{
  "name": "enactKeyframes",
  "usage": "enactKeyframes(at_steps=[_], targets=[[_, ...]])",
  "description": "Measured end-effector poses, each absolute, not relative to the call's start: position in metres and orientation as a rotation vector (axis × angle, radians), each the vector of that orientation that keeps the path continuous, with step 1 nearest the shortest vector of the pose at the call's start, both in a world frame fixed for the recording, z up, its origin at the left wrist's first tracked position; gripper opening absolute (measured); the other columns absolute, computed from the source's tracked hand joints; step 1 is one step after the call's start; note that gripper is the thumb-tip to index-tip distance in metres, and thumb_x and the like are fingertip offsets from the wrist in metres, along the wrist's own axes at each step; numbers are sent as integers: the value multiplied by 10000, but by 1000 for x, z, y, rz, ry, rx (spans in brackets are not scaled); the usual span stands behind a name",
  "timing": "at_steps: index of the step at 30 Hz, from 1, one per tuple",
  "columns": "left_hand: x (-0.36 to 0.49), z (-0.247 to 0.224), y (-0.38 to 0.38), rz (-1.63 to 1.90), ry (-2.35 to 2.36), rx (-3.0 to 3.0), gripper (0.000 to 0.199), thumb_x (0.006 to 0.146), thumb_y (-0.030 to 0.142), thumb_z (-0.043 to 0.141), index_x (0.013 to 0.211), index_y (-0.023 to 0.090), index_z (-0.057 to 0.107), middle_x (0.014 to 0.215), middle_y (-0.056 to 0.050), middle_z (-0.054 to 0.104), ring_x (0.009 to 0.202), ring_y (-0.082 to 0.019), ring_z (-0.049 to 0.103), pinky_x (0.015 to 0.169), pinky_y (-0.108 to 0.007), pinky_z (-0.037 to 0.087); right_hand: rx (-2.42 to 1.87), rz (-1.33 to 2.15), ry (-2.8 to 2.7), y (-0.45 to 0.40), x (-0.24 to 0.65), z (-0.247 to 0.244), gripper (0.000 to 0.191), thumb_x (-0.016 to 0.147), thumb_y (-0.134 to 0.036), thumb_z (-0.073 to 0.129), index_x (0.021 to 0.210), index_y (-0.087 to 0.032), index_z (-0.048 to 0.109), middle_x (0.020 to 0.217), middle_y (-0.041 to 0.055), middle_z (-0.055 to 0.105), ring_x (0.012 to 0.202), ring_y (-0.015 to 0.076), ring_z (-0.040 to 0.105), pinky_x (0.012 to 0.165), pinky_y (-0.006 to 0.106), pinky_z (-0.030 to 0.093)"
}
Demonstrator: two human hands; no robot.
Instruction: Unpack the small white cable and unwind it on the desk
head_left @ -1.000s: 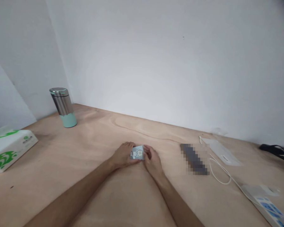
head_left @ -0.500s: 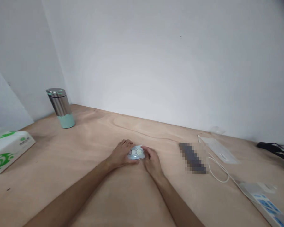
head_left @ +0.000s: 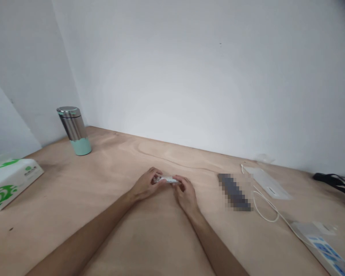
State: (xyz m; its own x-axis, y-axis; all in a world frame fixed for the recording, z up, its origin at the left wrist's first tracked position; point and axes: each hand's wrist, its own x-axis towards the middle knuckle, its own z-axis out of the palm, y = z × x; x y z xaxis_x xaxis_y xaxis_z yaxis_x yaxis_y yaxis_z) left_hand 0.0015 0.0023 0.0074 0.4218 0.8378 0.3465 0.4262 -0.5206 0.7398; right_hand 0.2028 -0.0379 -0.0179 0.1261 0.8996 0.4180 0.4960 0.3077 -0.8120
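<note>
A light-coloured wristwatch in a clear plastic wrapper [head_left: 167, 179] is held between my two hands, just over the table's middle. It is tilted so that only its narrow edge shows; the dial is out of sight. My left hand [head_left: 147, 184] grips the left end, with the thumb in front and the fingers curled behind. At the other end, my right hand [head_left: 186, 193] pinches the wrapped watch between thumb and fingers.
A steel and mint-green tumbler [head_left: 76, 132] stands at the back left, near a white and green tissue pack [head_left: 14, 182]. To the right lie a pixelated dark object [head_left: 235, 192], a white cable [head_left: 266, 219], a clear plastic sleeve [head_left: 267, 183], a power strip [head_left: 324, 249] and a black strap [head_left: 333, 182].
The wrapped watch has been tipped from dial facing me to edge-on. Both hands have turned with it and keep hold of its ends.
</note>
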Motion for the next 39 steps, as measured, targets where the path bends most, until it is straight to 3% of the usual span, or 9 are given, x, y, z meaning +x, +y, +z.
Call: enactKeyframes(at_steps=[5,12,21,30,35,39], targets=[[1,8,2,975,1022,1973,391,892,520,506,1073,177,551,1005,-77,633,884,-200,617,806,-363,519,-1382,657,-1357,-41,200,-11,336,844,-435,565,1033,-183,682,1009,86,720,937,228,651,865,365,508],[5,3,3,971,1049,2016,405,814,300,578,1186,173,481,1102,-93,630,944,-207,620,871,-388,520,-1386,759,-1256,-42,197,-9,384,822,-477,580,1060,-180,631,947,60,738,857,215,679,792,334,535],[3,-8,5,983,1127,2253,640,829,325,578,1397,136,352,1304,-169,536,1162,-280,537,1042,-497,424,-1423,727,-1295,-43,197,-8,402,825,-486,558,1092,-189,608,921,56,741,854,221,689,795,341,541],[2,-6,4,940,1095,2304,733,852,320,554,1482,150,219,1250,-163,538,1127,-275,539,1018,-494,433,-1423,779,-1317,-42,198,-11,424,827,-520,539,1068,-177,598,928,68,729,873,231,678,800,346,532],[3,-1,1,884,1122,2361,667,865,300,539,1459,147,275,1291,-164,509,1156,-276,521,1030,-472,428,-1461,791,-1330,-41,198,-14,454,827,-538,523,1080,-169,602,917,74,720,856,232,659,801,350,518],[4,-1,1,855,1112,2426,597,875,281,525,1426,144,341,1245,-153,527,1137,-271,517,1016,-459,439,-1438,805,-1303,-43,198,-12,553,838,-504,504,1268,-162,563,888,52,711,829,211,650,779,321,508]])
